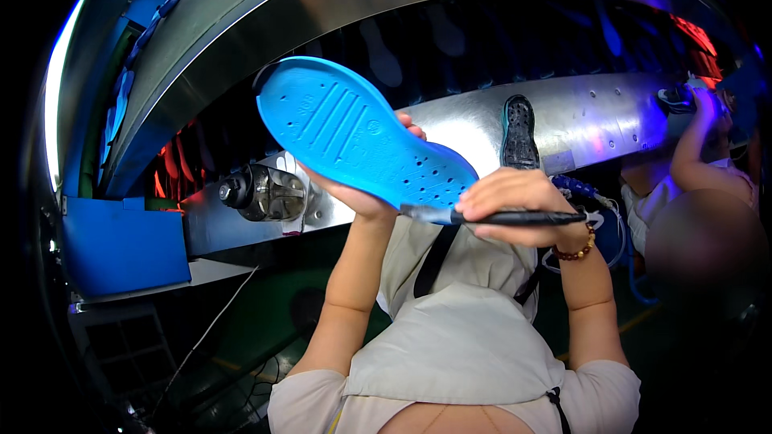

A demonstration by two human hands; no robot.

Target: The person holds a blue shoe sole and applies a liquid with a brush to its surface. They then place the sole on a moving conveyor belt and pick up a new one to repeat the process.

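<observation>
A bright blue shoe sole (346,128) is tilted in front of me, its patterned face with grooves and small holes turned up. My left hand (358,195) grips it from below, with fingertips showing past its far edge. Between the fingers of my right hand (519,193) is a flat brush (547,218) with a black handle. The bristles lie at the near edge of the sole's right end; whether they press on it I cannot tell. Just beyond my right hand, a black shoe sole (521,128) rests on the metal bench.
A glass jar with a dark top (273,193) stands on the metal bench (587,116) at left. Behind runs a dark shelf with several soles under a curved metal hood (338,0). A blue box (125,245) sits at far left. A co-worker's arm (698,133) reaches in at right.
</observation>
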